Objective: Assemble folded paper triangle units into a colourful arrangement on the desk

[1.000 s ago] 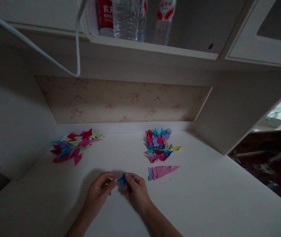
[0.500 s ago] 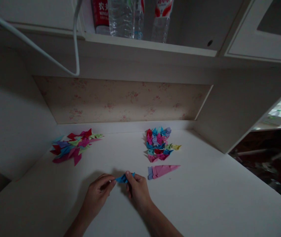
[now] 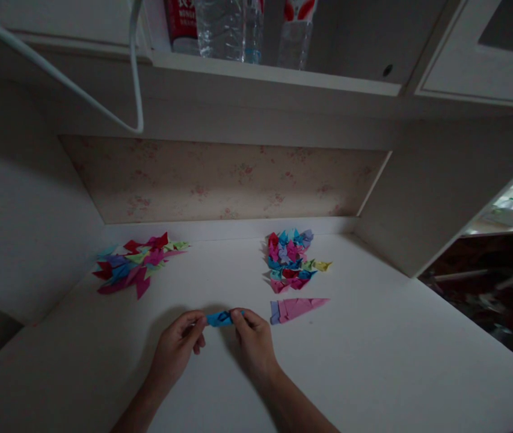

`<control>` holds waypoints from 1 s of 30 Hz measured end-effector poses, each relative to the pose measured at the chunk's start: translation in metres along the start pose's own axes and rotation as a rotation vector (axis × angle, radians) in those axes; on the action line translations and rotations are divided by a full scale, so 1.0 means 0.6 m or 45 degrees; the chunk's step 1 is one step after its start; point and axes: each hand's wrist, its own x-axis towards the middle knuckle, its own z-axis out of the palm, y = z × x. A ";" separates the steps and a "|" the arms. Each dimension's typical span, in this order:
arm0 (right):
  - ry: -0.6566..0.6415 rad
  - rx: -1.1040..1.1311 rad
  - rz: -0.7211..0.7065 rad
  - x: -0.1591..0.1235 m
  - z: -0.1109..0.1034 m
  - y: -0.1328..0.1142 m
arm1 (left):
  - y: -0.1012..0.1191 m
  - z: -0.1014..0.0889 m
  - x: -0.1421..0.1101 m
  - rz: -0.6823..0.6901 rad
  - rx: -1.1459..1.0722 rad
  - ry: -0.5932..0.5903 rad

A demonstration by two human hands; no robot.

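Note:
A small folded blue paper piece point(image 3: 219, 318) is held just above the white desk point(image 3: 373, 361) between my two hands. My left hand point(image 3: 177, 349) pinches its left end with thumb and forefinger. My right hand point(image 3: 252, 340) pinches its right end. Right of my right hand lies a flat pink folded paper with a purple end point(image 3: 296, 308). Beyond that sits a pile of small folded pieces in blue, pink, red and yellow point(image 3: 291, 261). A second pile of flatter coloured triangles point(image 3: 136, 263) lies at the back left.
The desk sits in a niche with side walls and a floral back panel point(image 3: 224, 180). A shelf above carries plastic bottles point(image 3: 233, 27). A white cable point(image 3: 134, 72) hangs at the upper left. The desk's right edge drops to a dark floor.
The blue piece has been drawn out longer and flatter between my fingertips. Both hands have shifted slightly away from me.

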 end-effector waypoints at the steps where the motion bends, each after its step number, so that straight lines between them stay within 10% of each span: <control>1: -0.002 -0.003 0.007 0.000 0.000 0.000 | 0.001 -0.001 0.001 -0.006 -0.013 0.005; 20: 0.085 0.115 0.055 0.004 0.002 0.000 | 0.006 -0.001 0.000 0.009 0.119 0.051; 30: 0.099 0.118 0.033 0.007 -0.007 0.012 | 0.018 0.008 -0.016 0.420 0.606 -0.026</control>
